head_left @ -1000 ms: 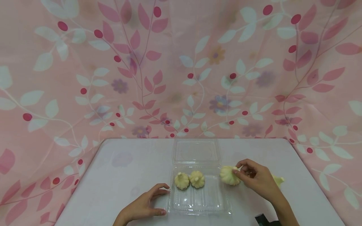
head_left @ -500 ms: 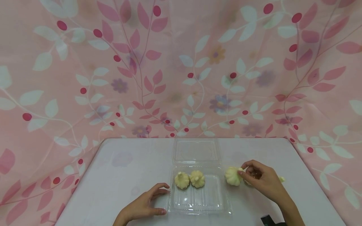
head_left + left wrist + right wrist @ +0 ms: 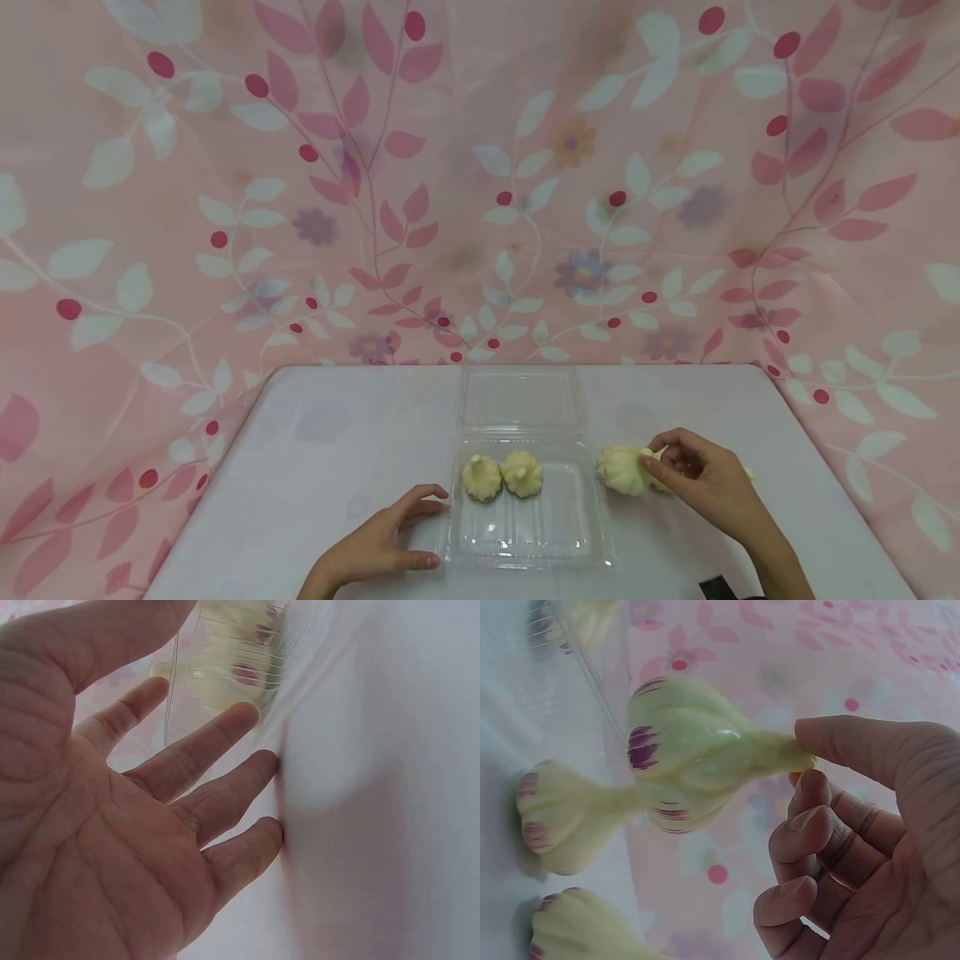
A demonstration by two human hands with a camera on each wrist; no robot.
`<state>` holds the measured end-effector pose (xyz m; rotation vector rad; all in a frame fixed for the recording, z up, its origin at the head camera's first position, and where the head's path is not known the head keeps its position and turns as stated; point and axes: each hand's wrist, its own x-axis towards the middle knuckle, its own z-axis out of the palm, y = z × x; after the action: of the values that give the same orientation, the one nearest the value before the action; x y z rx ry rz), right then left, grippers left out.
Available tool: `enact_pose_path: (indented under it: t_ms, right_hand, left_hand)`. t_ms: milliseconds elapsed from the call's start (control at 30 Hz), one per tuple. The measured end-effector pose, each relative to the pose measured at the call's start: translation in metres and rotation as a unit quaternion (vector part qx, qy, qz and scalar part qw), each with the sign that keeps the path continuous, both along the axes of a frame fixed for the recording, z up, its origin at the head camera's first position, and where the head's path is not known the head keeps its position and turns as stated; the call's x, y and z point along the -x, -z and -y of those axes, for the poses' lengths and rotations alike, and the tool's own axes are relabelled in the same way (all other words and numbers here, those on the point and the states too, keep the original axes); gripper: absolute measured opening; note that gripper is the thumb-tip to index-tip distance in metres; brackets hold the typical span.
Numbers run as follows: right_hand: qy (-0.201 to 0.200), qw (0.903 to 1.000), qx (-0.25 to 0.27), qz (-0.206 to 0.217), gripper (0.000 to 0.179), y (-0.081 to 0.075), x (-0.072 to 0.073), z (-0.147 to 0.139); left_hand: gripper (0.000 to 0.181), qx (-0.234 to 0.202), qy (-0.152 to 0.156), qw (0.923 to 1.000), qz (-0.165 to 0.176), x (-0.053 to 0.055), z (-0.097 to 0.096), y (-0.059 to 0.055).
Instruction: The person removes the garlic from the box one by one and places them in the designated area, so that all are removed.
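My right hand (image 3: 708,483) pinches a garlic bulb (image 3: 621,470) by its stem, just right of the clear plastic container (image 3: 540,529). In the right wrist view this pale bulb with purple streaks (image 3: 686,750) is held tilted, thumb against the stem. Two more garlic bulbs, one nearer (image 3: 570,817) and one lower (image 3: 585,926), lie on the table below it; my hand mostly covers them in the head view. Two bulbs, a left one (image 3: 482,477) and a right one (image 3: 522,474), sit side by side inside the container. My left hand (image 3: 382,537) lies with fingers spread beside the container's left edge, holding nothing.
The container's lid (image 3: 521,400) lies folded back toward the far edge of the white table (image 3: 360,433). A pink floral cloth (image 3: 450,208) hangs behind the table. A dark object (image 3: 718,587) shows below my right forearm.
My right hand has drawn a little to the right, away from the container, with the garlic bulb, which now tips more onto its side. My left hand has stayed put.
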<state>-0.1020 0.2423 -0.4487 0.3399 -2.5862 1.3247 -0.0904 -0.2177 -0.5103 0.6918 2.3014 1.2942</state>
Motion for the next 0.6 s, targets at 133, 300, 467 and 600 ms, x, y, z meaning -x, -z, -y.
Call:
enact_pose_path:
  t_ms: [133,300,467,600]
  right_hand:
    - [0.007,0.9999,0.0,0.014,0.014,0.001,-0.001,-0.001]
    - [0.018,0.9994,-0.004,0.03,0.016,0.002,-0.003,-0.001]
    - [0.019,0.9992,-0.003,0.035,0.016,0.007,-0.004,-0.002]
    - [0.011,0.9992,0.0,0.038,0.016,0.012,-0.003,-0.003]
  left_hand:
    - [0.077,0.005,-0.003,1.0,0.002,0.001,0.0,0.002]
    - [0.077,0.007,-0.005,0.9999,0.008,0.001,0.001,0.003]
    - [0.077,0.014,-0.01,0.9998,0.008,0.001,0.0,0.003]
    - [0.077,0.019,-0.012,0.9997,0.009,0.0,-0.001,0.003]
